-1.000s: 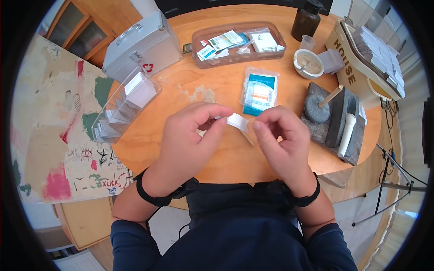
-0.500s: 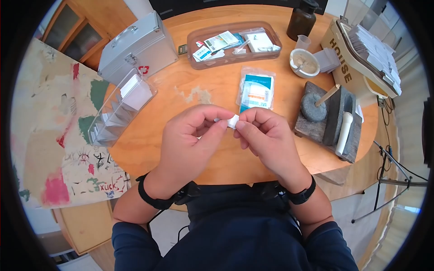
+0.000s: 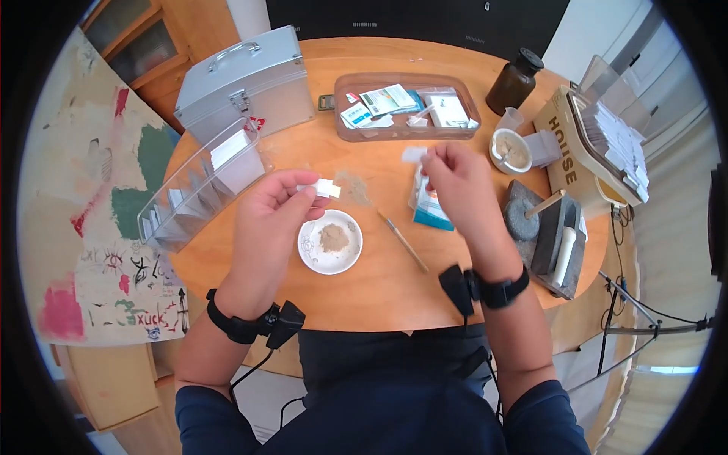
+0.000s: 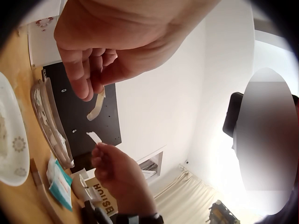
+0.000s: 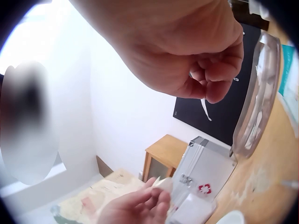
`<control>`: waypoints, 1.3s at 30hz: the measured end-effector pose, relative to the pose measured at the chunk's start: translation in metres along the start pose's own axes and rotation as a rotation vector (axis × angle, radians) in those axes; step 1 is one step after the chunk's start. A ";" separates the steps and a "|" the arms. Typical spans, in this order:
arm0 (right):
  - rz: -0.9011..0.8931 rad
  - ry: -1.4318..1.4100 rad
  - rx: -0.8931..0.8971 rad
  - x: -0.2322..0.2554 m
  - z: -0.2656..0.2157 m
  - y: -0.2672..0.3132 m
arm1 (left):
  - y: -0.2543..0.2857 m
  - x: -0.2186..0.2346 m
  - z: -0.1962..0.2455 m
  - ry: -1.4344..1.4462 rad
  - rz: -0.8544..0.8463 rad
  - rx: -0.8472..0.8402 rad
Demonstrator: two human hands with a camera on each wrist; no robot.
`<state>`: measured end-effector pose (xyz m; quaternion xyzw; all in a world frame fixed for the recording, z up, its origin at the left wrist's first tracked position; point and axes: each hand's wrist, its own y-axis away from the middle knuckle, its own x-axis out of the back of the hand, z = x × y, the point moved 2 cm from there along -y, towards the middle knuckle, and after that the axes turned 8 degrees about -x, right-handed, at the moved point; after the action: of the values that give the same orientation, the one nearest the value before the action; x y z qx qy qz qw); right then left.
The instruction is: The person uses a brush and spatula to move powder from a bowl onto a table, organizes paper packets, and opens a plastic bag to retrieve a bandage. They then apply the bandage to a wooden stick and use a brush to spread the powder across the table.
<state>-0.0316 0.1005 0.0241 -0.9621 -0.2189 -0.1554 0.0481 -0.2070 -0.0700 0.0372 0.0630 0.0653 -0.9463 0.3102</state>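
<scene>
Between thumb and fingers, my left hand (image 3: 262, 224) pinches a small white strip (image 3: 326, 188) with a pale beige end. The left wrist view shows this strip (image 4: 96, 106) as beige and slightly curled, hanging below the fingertips. My right hand (image 3: 464, 189) is raised to the right and pinches a thin white slip (image 3: 414, 155), which looks like peeled backing. A white dish (image 3: 349, 259) holding a mound of tan powder (image 3: 332, 237) sits just below the left hand. Partly behind the right hand lies a teal-and-white packet (image 3: 434, 216). A thin brush (image 3: 402, 241) lies between the hands.
A brown tray (image 3: 409, 135) of packets stands at the back. The silver case (image 3: 246, 83) and clear divider rack (image 3: 171, 208) are at left. On the right are a white mortar (image 3: 497, 155), stone grinder (image 3: 523, 216), dark bottle (image 3: 516, 82) and HOUSE bin (image 3: 572, 152).
Both hands met at one small white piece; they have moved apart, each with a piece in its fingers. The powder dish and brush have come into full view, and the head view has shifted.
</scene>
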 end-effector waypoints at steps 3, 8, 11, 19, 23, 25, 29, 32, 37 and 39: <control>0.066 0.230 0.101 -0.015 -0.001 -0.055 | -0.004 0.008 -0.003 -0.028 -0.039 0.005; 0.020 0.497 0.084 -0.037 -0.004 -0.118 | -0.009 0.017 -0.004 0.016 -0.073 0.037; 0.035 0.753 0.094 -0.044 0.002 -0.134 | -0.009 0.021 -0.003 0.019 -0.082 0.031; -0.045 0.763 -0.038 -0.042 -0.023 -0.116 | -0.007 0.022 0.000 0.012 -0.101 0.028; -0.282 0.151 -0.059 -0.046 -0.038 -0.056 | -0.006 0.016 0.005 0.076 -0.129 0.026; -0.354 0.018 -0.150 -0.040 -0.059 -0.014 | -0.005 0.011 0.006 0.074 -0.144 0.046; -0.564 -0.206 -0.260 -0.032 -0.053 0.020 | 0.003 -0.001 0.011 0.033 -0.189 0.074; -0.595 -0.248 -0.261 -0.023 -0.046 0.033 | 0.007 -0.009 0.012 0.011 -0.233 0.063; -0.636 -0.238 -0.266 -0.003 -0.039 0.046 | 0.011 -0.024 0.019 0.006 -0.229 0.073; -0.613 -0.285 -0.263 0.001 -0.035 0.050 | 0.012 -0.030 0.018 0.006 -0.236 0.087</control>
<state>-0.0185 0.0507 0.0562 -0.8617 -0.4798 -0.0537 -0.1558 -0.1773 -0.0649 0.0590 0.0711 0.0319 -0.9780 0.1933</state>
